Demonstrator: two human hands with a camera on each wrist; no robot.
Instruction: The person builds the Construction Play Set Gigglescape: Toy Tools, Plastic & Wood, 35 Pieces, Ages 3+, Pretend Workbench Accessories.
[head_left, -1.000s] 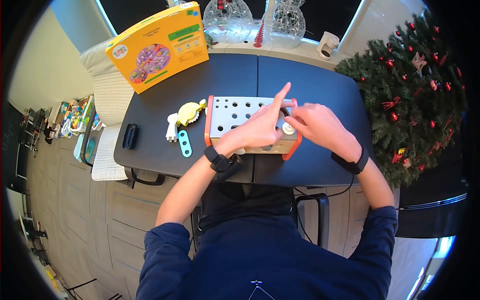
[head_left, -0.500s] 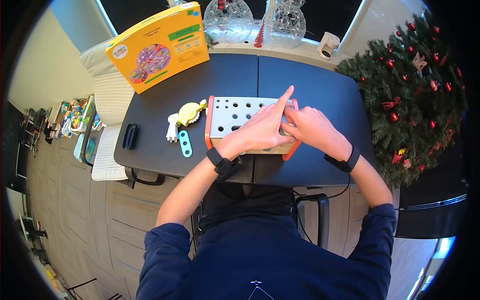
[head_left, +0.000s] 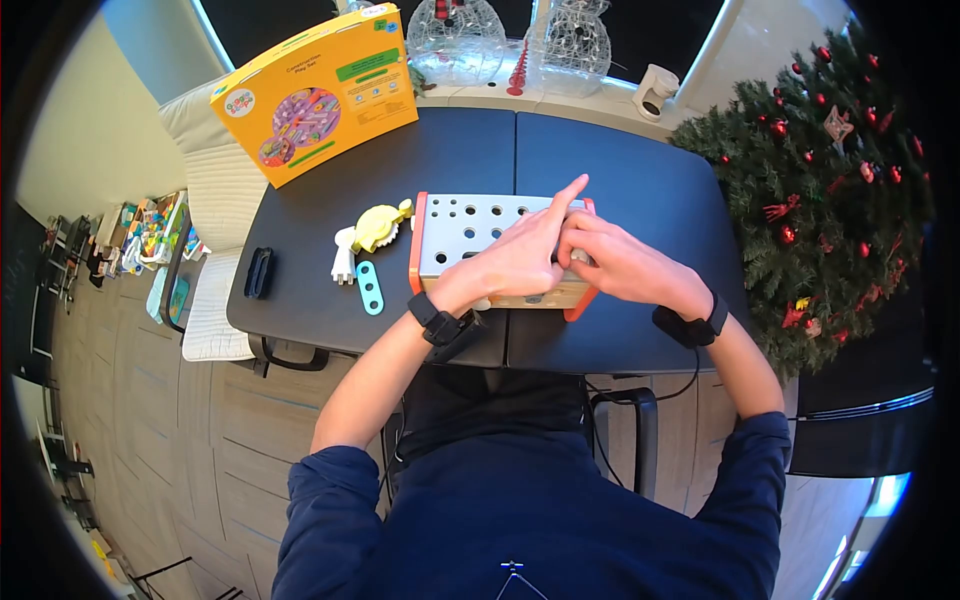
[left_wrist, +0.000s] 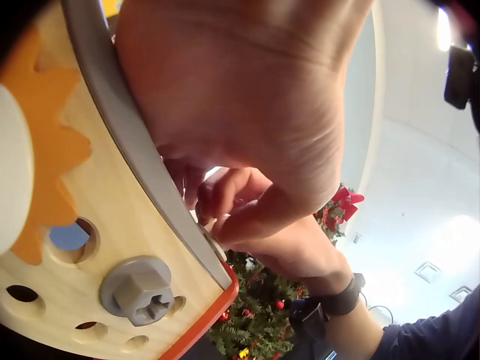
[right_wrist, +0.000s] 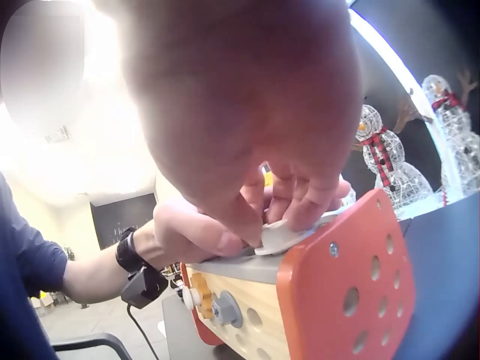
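A toy workbench [head_left: 447,236] with a grey perforated top and red-orange ends stands on the table. Over its top lies my left hand [head_left: 520,252], index finger extended, thumb beside a small white piece; its other fingers are largely hidden. At the top's right end my right hand [head_left: 625,262] pinches the white piece [right_wrist: 277,237], seen in the right wrist view. The left wrist view shows both hands close together above the bench's edge. On the wooden front [left_wrist: 112,195] sit a grey bolt head [left_wrist: 138,291] and an orange gear [left_wrist: 56,150].
Left of the bench lie a yellow-green toy piece [head_left: 377,228], a white piece [head_left: 344,256], a teal strip with holes [head_left: 369,288] and a black object [head_left: 260,273]. A yellow box [head_left: 320,95] stands at the back left, a decorated tree [head_left: 810,200] to the right.
My right hand first closed in on my left hand and the white piece, then its fingers shifted and now pinch there. My left hand has barely moved.
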